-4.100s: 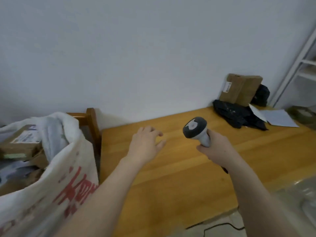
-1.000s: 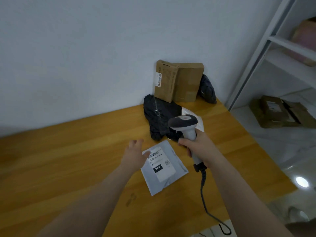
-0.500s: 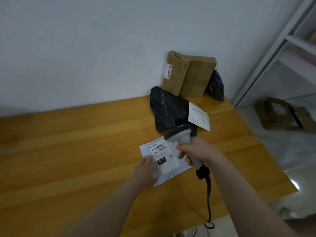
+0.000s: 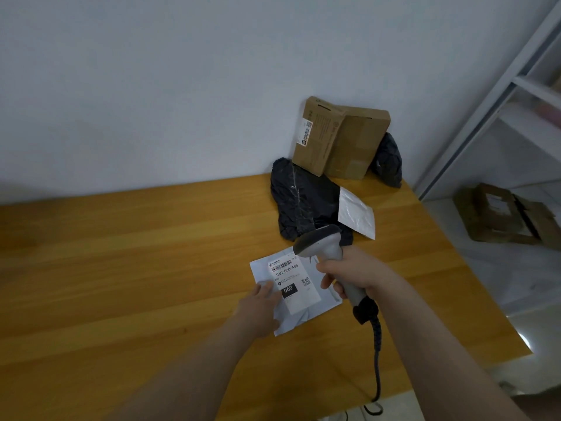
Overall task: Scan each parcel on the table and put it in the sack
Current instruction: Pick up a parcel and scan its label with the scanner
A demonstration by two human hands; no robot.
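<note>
While the left hand point(image 4: 260, 308) pressed flat, fingers spread, on the grey mailer point(image 4: 296, 294) lying on the wooden table point(image 4: 121, 268), the right hand point(image 4: 353, 273) was clenched around the scanner point(image 4: 329, 256), its head poised just above the mailer's label point(image 4: 293, 282). At one o'clock from the mailer lay a black bag parcel point(image 4: 299, 202); beyond it, a cardboard box point(image 4: 340, 138) leaned against the wall.

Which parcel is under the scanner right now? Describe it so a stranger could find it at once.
On the wooden table, nearer than the pile by the wall, lies a flat pale grey mailer. The left hand rests on its near corner. Unlike the black bag and brown boxes, its white label reads 060.
</note>
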